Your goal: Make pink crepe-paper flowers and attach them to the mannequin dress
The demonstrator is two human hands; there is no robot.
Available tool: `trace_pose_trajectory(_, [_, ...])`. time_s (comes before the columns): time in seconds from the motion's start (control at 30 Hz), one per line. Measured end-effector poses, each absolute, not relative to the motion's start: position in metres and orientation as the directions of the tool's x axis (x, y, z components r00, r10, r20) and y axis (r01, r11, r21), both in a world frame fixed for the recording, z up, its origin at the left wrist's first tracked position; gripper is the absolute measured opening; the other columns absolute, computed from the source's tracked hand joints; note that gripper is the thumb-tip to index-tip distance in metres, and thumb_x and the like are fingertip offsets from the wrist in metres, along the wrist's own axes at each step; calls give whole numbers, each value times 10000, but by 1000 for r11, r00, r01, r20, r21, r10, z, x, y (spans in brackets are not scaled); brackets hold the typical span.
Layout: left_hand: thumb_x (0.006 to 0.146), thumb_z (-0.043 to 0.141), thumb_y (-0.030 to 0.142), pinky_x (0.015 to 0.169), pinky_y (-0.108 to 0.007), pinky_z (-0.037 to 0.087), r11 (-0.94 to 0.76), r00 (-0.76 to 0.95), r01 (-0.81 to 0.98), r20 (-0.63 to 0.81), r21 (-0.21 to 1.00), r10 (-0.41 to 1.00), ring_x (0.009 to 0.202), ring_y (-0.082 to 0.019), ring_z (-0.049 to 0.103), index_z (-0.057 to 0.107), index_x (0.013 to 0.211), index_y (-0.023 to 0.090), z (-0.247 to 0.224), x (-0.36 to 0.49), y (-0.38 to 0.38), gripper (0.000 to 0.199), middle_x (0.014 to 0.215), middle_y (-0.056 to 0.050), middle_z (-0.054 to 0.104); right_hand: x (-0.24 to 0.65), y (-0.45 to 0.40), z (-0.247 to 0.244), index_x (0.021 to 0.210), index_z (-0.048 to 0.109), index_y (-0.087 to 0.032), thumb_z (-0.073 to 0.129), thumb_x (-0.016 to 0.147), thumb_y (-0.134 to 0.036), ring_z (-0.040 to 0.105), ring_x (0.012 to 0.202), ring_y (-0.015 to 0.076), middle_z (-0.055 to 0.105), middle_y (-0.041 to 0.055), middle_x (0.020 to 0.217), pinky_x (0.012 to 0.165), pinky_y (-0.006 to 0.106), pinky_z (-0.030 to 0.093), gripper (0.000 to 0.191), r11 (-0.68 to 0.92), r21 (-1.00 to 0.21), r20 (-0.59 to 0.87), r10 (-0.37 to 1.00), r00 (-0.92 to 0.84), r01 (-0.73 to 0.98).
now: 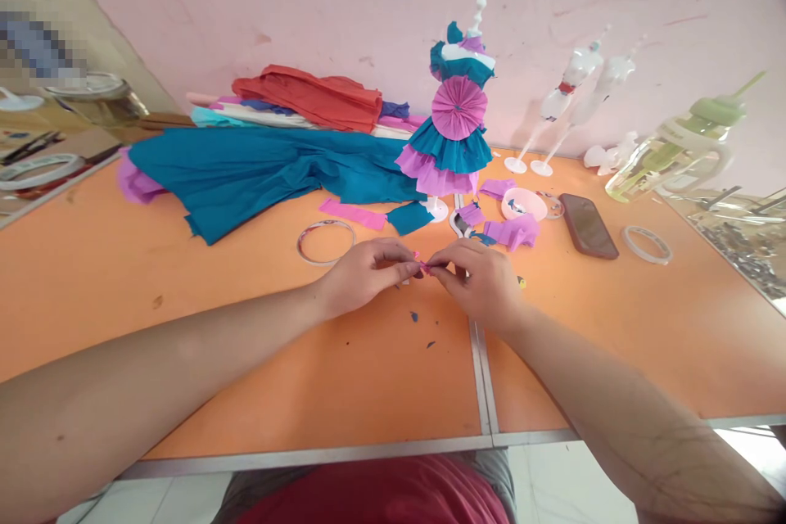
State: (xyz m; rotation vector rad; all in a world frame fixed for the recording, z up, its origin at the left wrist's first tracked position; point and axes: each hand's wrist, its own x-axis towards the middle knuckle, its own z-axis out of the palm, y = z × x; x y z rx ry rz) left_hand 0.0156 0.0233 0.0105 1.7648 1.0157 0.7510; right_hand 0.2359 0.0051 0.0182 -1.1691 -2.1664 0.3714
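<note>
Between the fingertips of both hands is a small pink piece of crepe paper point(423, 268), mostly covered by the fingers. My left hand point(370, 272) pinches it from one side, and my right hand point(482, 277) pinches it from the other, low over the orange table. Just beyond them stands a small dress form point(458, 108) dressed in teal and purple ruffled crepe paper, with a round pleated purple rosette on its front. A purple strip point(353, 214) and a teal piece point(410, 218) lie by its base. Scissors point(459, 223) are partly covered by purple scraps point(512, 232).
A large teal crepe sheet point(270, 164) spreads at the left, with a folded red stack point(313, 96) behind. Tape rolls point(325, 242) point(647, 246), a phone point(589, 225), a pink bowl point(524, 203), bare white dress forms point(556, 98) and a green-lidded bottle point(681, 143) stand around.
</note>
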Motion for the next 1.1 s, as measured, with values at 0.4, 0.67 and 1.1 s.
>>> trace_pose_trajectory(0.4, [851, 702, 434, 940, -349, 491, -323, 419, 379, 151, 867, 895, 1016, -241, 678, 752, 891, 228, 5, 19, 25, 216, 1019, -43, 753, 230, 9, 19, 1015, 731, -222, 754, 790, -405, 633, 711, 150, 754, 32, 854, 633, 289, 507, 291, 63, -927, -26, 972, -232, 368])
trace_pose_trajectory(0.67, [864, 686, 418, 969, -359, 485, -328, 460, 339, 148, 882, 875, 1045, -231, 666, 732, 980, 218, 4, 19, 24, 235, 1063, -38, 737, 228, 7, 23, 883, 714, -208, 693, 823, -413, 574, 677, 128, 709, 16, 862, 616, 282, 483, 215, 90, -894, -14, 974, -228, 439])
trace_pose_trajectory(1.1, [832, 700, 439, 853, -339, 535, -191, 402, 347, 38, 918, 915, 940, -238, 704, 740, 979, 200, 3, 19, 26, 283, 1018, -60, 764, 223, 6, 22, 871, 655, -218, 668, 861, -417, 562, 630, 138, 679, 24, 797, 545, 277, 458, 199, 48, -925, -41, 974, -223, 377])
